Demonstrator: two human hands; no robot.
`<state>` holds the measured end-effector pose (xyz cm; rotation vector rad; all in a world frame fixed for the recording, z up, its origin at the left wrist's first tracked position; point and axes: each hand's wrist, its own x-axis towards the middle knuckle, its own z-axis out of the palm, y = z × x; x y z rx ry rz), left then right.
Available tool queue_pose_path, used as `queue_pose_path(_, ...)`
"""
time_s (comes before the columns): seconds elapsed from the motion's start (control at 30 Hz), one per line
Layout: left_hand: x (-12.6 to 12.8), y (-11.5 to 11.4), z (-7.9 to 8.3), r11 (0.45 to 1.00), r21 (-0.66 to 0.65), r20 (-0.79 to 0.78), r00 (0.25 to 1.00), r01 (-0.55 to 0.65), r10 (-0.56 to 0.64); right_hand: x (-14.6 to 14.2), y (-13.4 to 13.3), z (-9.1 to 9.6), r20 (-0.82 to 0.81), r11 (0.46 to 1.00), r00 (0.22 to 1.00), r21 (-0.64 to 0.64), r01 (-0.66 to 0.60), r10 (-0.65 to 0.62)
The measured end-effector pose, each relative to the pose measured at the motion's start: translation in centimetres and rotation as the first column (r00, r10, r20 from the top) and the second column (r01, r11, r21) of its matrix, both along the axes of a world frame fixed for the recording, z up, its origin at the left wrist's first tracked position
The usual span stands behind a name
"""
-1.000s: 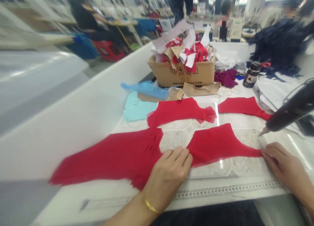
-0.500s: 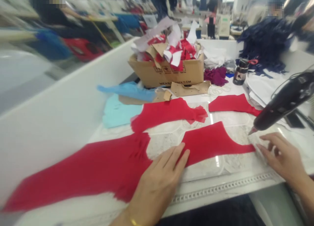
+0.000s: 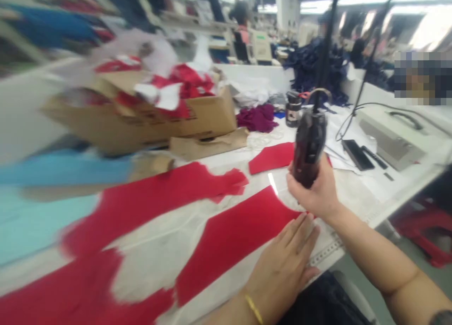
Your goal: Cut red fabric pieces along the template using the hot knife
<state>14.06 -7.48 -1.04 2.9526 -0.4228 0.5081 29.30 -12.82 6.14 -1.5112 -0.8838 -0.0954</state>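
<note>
My left hand lies flat, fingers stretched out, on the near edge of a red fabric piece on the white table. My right hand is wrapped round a dark hand-held tool that hangs on a black cable, held upright over the right end of that piece. Two other red pieces lie nearby, a long one behind and a small one beside the tool. More red fabric lies at the lower left.
A cardboard box full of red and white scraps stands at the back left. Light blue sheets lie at left. A purple cloth, a dark bottle, a grey machine and dark blue fabric lie further back and right. A ruler strip runs along the table's edge.
My right hand has left the fabric's tip and taken hold of the hanging tool. My left hand slid right along the red piece. The view swung to the right.
</note>
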Motion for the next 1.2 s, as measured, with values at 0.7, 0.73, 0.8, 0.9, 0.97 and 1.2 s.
queue_pose_path(0.7, 0.1, 0.1, -2.0, 0.999, 0.037, 0.094, 0.995, 0.038, -0.041, 1.3, -2.4, 0.3, -0.056, 0.986, 0.988, 0.075, 0.151, -0.147)
queue_pose_path(0.73, 0.0, -0.1, -1.8, 0.999, 0.03, 0.055, 0.998, 0.037, -0.038, 1.5, -2.8, 0.2, -0.067, 0.987, 0.987, 0.065, 0.148, -0.143)
queue_pose_path(0.8, 0.1, -0.2, -1.5, 0.999, 0.033, 0.004, 1.0, 0.031, -0.031, 1.8, -3.4, 0.0, -0.058, 0.987, 0.987, 0.054, 0.154, -0.151)
queue_pose_path(0.9, 0.1, -0.4, -1.4, 0.999, 0.041, -0.016, 1.0, 0.025, -0.024, 1.9, -4.1, -0.2, -0.036, 0.987, 0.987, 0.035, 0.157, -0.156)
queue_pose_path(0.97, 0.1, -0.4, -1.4, 0.999, 0.031, -0.022, 1.0, 0.019, -0.018, 1.8, -4.4, -0.2, -0.033, 0.989, 0.989, 0.024, 0.145, -0.144)
queue_pose_path(1.2, 0.0, -0.2, -1.1, 0.999, 0.023, 0.002, 1.0, 0.029, -0.029, 1.2, -4.5, 0.1, -0.038, 0.985, 0.987, 0.06, 0.16, -0.158)
